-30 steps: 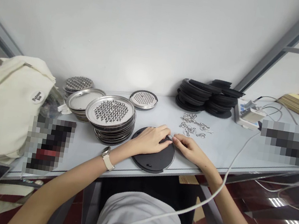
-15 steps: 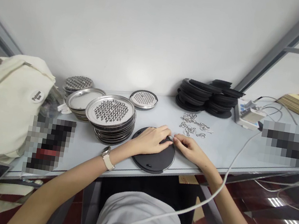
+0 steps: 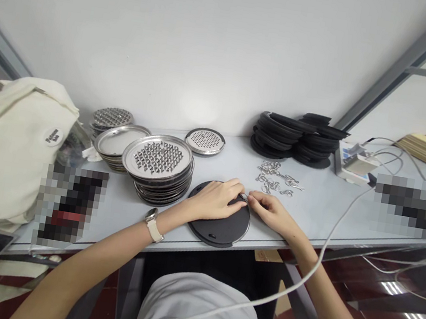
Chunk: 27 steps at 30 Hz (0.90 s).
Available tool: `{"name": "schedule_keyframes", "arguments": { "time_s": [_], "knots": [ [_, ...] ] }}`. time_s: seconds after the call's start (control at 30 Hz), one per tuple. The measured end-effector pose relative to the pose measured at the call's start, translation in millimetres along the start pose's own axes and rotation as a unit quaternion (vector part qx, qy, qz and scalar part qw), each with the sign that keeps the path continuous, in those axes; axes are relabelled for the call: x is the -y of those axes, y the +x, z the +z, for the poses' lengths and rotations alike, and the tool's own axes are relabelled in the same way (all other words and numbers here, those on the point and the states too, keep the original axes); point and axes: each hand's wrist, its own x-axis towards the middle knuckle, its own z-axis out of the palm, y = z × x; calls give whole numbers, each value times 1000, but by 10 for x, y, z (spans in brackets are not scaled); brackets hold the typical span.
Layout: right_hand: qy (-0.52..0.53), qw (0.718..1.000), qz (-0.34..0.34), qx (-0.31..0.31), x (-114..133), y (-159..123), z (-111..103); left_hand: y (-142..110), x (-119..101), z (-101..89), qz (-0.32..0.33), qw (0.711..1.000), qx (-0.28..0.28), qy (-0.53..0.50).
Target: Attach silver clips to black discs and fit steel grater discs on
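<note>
A round black plastic disc lies flat near the front edge of the grey table. My left hand rests on top of the disc with its fingers curled at the right rim. My right hand sits just right of the disc, fingers pinched together on a small metal clip at that rim. Both sets of fingertips meet at the clip. A wristwatch is on my left wrist.
A pile of loose metal clips lies behind my hands. Stacked metal grater discs and plain metal discs stand at left, black discs at the back right. A cream bag fills the far left; a white cable crosses at right.
Almost nothing has moved. My fingertips have shifted slightly at the disc's right rim and the disc has nudged a little to the right.
</note>
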Motion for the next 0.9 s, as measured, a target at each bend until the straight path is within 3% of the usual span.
{"name": "schedule_keyframes", "arguments": {
  "time_s": [0.4, 0.63, 0.9],
  "knots": [
    [17, 999, 13, -26, 22, -7, 2, -2, 25, 11, -17, 999, -25, -31],
    [-13, 1000, -27, 1, 81, 5, 10, -2, -17, -7, -17, 999, -18, -24],
    [-35, 999, -28, 7, 10, 14, 9, -2, -32, 3, -50, 998, -20, -11]
  ]
}}
